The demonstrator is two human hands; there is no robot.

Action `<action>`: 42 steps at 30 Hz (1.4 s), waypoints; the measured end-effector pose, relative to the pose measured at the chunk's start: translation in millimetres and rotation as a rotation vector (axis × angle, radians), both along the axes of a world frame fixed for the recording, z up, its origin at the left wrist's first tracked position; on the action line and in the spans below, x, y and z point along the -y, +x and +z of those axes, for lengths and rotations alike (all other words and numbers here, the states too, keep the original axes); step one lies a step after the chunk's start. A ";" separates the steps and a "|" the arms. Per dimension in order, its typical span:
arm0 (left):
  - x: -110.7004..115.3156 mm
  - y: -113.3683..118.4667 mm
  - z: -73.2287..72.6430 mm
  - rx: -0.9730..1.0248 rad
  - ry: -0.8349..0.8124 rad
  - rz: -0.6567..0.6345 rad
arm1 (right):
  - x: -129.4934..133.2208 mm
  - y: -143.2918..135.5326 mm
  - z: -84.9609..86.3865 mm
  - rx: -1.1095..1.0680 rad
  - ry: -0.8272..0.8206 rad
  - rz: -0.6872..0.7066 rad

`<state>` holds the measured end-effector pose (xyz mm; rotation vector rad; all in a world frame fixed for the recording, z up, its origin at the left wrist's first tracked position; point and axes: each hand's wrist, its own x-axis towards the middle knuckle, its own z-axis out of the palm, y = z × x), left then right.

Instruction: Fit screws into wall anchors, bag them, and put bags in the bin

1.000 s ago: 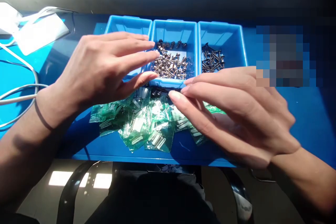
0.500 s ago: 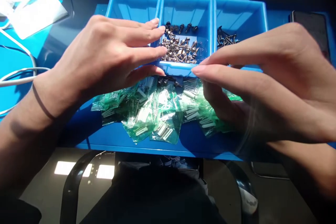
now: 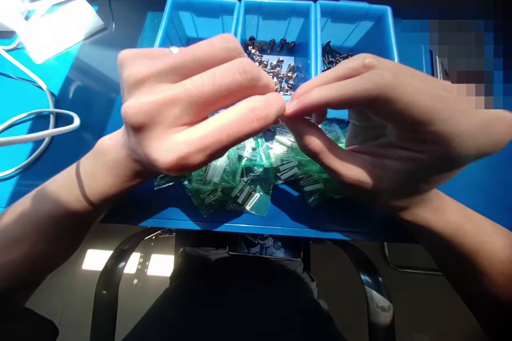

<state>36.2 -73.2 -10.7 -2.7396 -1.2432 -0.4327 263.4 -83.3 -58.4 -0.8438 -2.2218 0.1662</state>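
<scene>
My left hand (image 3: 196, 106) is closed, its fingers bent and pressed together, with the fingertips in front of the middle blue bin. My right hand (image 3: 384, 117) is closed in a pinch, and its fingertips meet those of my left hand. What lies between the fingertips, if anything, is hidden. Behind them, the middle bin (image 3: 276, 8) holds silver hex-head screws (image 3: 284, 72) and a few dark screws (image 3: 272, 44). Green and clear packets (image 3: 252, 200) with white plugs and screws inside lie below the hands on the blue table.
The left bin (image 3: 200, 2) is partly covered by my left hand. Black screws (image 3: 332, 56) lie in the right bin (image 3: 354, 10). White cables (image 3: 52, 117) and a white sheet (image 3: 60, 29) are at the left. Chair armrests (image 3: 110, 282) flank my lap below the table edge.
My left hand has swung from the middle bin's edge towards me, its spread fingers closing. My right hand has shifted slightly left, so the fingertips of both hands now meet.
</scene>
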 end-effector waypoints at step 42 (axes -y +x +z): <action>-8.0 -20.9 -14.2 0.148 0.046 -0.210 | 6.3 -2.3 20.4 -0.092 -0.172 -0.016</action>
